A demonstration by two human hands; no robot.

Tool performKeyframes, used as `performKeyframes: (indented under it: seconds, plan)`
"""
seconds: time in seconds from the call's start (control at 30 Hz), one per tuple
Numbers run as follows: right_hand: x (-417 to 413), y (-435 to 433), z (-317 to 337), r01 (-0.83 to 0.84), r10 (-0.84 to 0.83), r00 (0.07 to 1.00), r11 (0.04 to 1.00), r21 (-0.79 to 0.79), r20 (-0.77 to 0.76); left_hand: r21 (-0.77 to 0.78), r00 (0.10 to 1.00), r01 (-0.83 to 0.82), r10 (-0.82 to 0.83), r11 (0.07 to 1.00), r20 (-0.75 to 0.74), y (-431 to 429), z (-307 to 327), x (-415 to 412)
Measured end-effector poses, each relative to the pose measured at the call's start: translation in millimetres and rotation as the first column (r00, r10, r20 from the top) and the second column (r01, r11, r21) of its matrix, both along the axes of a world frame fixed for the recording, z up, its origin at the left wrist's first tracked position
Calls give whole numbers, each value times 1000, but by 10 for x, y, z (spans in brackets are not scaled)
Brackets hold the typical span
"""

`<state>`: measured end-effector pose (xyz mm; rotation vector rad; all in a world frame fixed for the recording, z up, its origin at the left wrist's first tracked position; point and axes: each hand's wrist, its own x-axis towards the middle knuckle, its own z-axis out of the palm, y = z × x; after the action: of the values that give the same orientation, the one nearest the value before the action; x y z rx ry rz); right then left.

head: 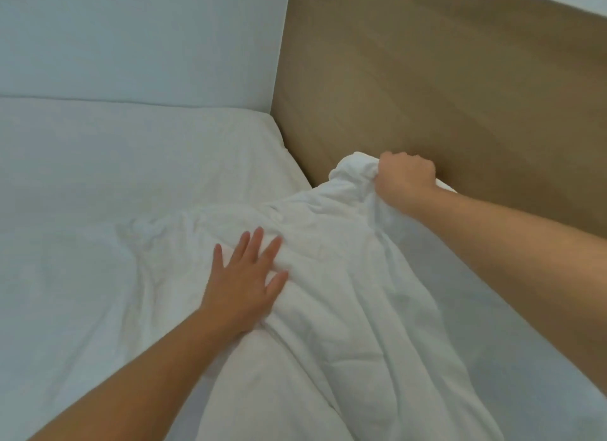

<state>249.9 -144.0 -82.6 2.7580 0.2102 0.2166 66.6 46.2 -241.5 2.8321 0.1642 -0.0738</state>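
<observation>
A crumpled white duvet (345, 296) lies in a long heap across the white mattress (98, 184), running from the bottom middle up toward the headboard. My right hand (405, 179) grips a bunched corner of the duvet close to the wooden headboard, fingers curled tight round the fabric. My left hand (244, 283) rests flat on the duvet's left side with straight, spread fingers pressing down on the cloth.
A light brown wooden headboard (443, 79) stands along the right, right behind my gripping hand. A pale wall (131, 36) borders the far side of the bed. Flat sheet stretches to the left of the duvet.
</observation>
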Motion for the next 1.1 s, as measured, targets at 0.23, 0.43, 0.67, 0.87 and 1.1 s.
performKeyframes:
  seconds: [0.23, 0.43, 0.67, 0.87, 1.1]
  plan:
    - [-734, -351, 213, 0, 15, 998, 976, 217, -69, 108, 985, 59, -40, 992, -166, -394, 144, -544]
    - [-1859, -1149, 236, 181, -130, 974, 941, 286, -187, 19, 915, 245, -225, 969, -335, -988, 471, -1327]
    - [-2720, -1842, 302, 656, -404, 677, 710, 256, -615, 142, 840, 373, -269, 917, -471, -1296, 507, -2055]
    - [-3215, -1992, 139, 736, -173, 478, -456, 501, -861, 117, 766, 576, -484, 809, -422, -764, 697, -2289]
    - [-3281, -1688, -307, 590, -91, 657, -555, 586, -748, 130, 678, 474, -267, 871, -685, -879, 826, -2446]
